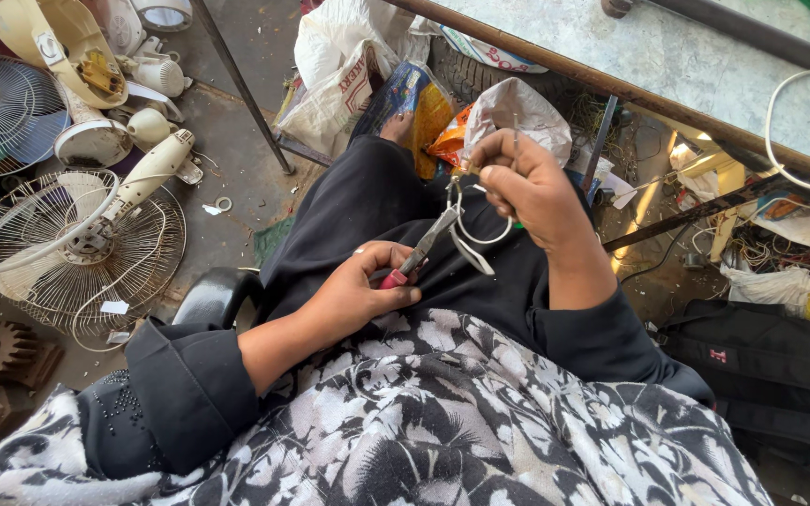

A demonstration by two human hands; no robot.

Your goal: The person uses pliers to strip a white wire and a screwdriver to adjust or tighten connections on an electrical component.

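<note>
My left hand [367, 286] rests on my lap and grips the red handles of a pair of pliers [421, 251]. The pliers' metal jaws point up and to the right, into a loop of white wire [480, 236]. My right hand [532, 183] is raised above my knee and pinches the upper end of that wire between its fingertips; the loop hangs down below it. Both arms are in black sleeves, over black trousers and a black-and-white flowered cloth.
Dismantled fan parts lie on the floor at left: a wire fan guard [77, 248], a fan grille [2, 117], cream plastic housings [67, 42]. Plastic bags [349, 66] sit ahead. A bench with a rusty edge [630, 94] stands at right, a black bag [771, 361] below it.
</note>
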